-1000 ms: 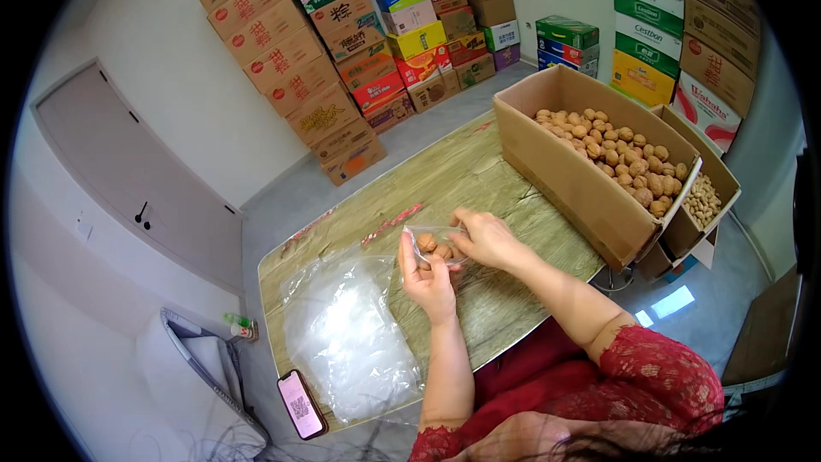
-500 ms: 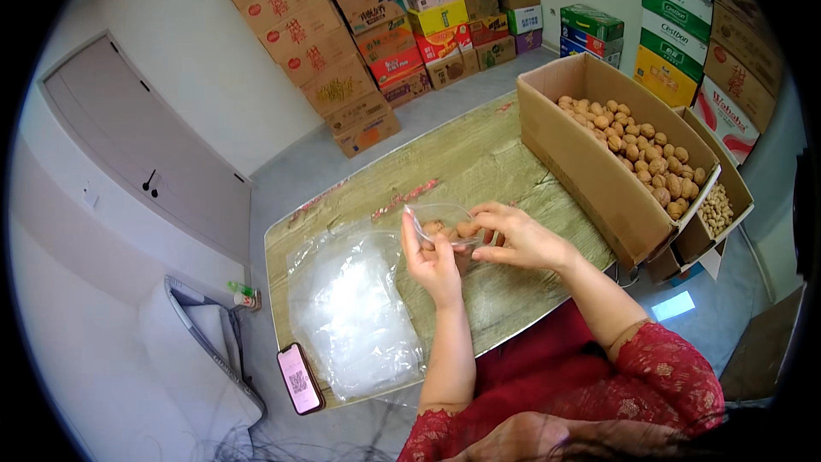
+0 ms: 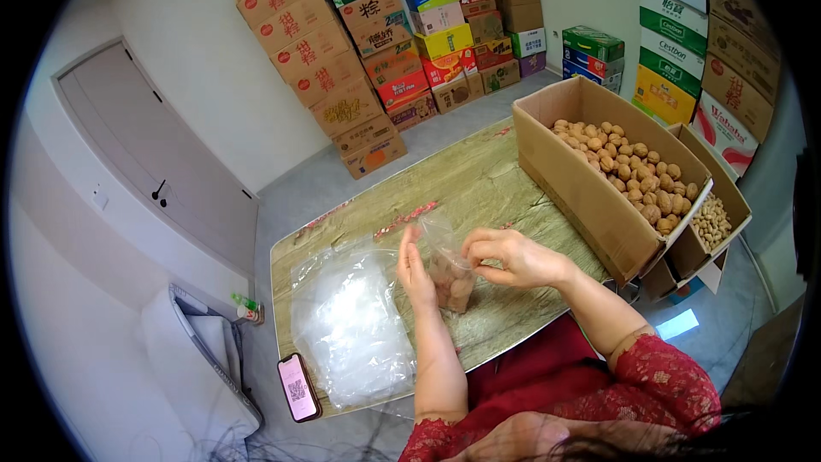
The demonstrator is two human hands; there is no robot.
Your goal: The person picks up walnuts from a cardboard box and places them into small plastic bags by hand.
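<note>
A clear plastic bag with walnuts in its lower part stands on the table between my hands. Its upper part is see-through and narrowed, without a wide mouth. My left hand is along the bag's left side, fingers raised and the tips closed at its upper left edge. At the opposite edge, the fingers of my right hand are bent and pinched together on the plastic. Left of my left forearm lies a stack of flat, clear plastic bags.
Loose walnuts fill a long cardboard box on the table's right. Beside it, another carton contains small pale nuts. A phone lies at the table's near left corner. Stacked cartons line the back wall.
The bag's wide mouth, through which walnuts showed, has narrowed, and the bag now stands more upright. My right hand's fingers have drawn together at its edge. The whole view has shifted slightly.
</note>
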